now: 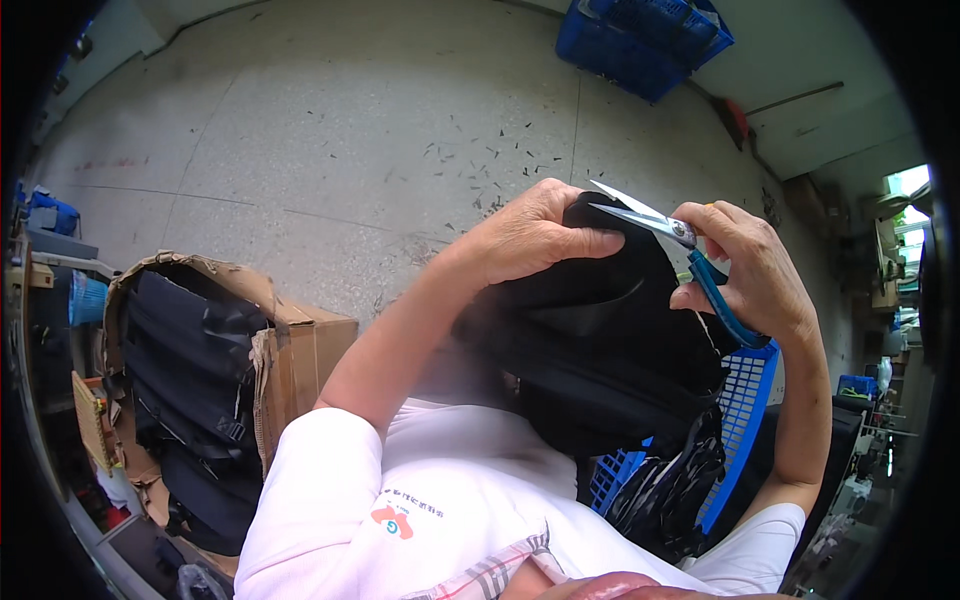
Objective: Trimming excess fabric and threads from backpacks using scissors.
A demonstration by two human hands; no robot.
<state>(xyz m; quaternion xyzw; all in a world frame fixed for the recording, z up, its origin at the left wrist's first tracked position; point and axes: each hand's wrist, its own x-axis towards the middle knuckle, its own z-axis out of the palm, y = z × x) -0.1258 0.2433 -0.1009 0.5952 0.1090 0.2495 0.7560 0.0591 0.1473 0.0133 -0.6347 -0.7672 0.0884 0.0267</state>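
My left hand (545, 232) grips the upper edge of a black fabric piece (610, 330), thumb on top, holding it up in front of my body. It looks like a sewn bag or bag part, with folds and a seam. My right hand (745, 262) is closed round the blue handles of a pair of scissors (683, 230). The scissor blades are parted and point left, close above the fabric edge beside my left thumb. Whether the blades touch the fabric I cannot tell.
At left stands an open cardboard box (300, 365) filled with black bags (195, 370). A blue plastic basket (745, 400) with dark pieces is by my right side. Blue crates (640, 45) stand at the far wall. Small dark scraps (500, 150) lie scattered on the grey floor (330, 130).
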